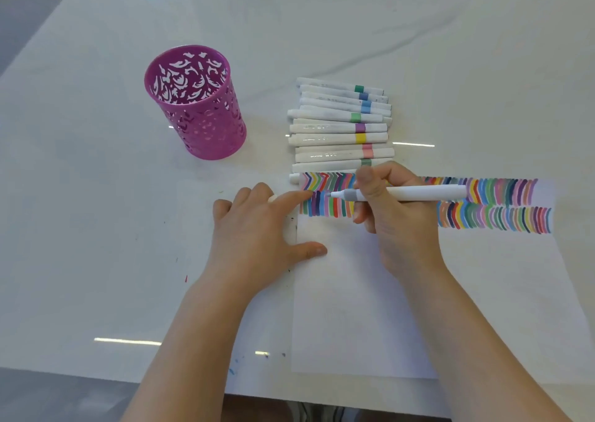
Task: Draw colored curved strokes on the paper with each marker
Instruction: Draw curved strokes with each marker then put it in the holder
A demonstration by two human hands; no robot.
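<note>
Forearms reached up from the bottom of the frame to a white sheet of paper (418, 293) at centre right. The left hand (260, 228) lay flat with its fingers spread and straight, pressing on the sheet's left edge, with the index finger touching the first strokes. The right hand (396, 215) gripped a grey-banded marker (418, 193) in curled fingers. The marker was uncapped and lay almost level, and its tip rested on the coloured strokes (502, 218) near the left end of the sheet.

By the look of it the task was well along. Bands of short curved strokes in many colours ran across the whole upper edge of the paper, and some met in chevrons at the left. Most of the sheet below them was blank, so there was plenty of room for further rows. The grey marker seemed to be adding to a row near its left end.

About a dozen capped white markers (341, 125) with coloured bands lay side by side just above the paper. Which of them had already been used could not be told.

A magenta perforated pen cup (193, 99) stood upright on the white table (96, 228) in the upper left. It stood well apart from the paper, and only its own wall showed inside.
</note>
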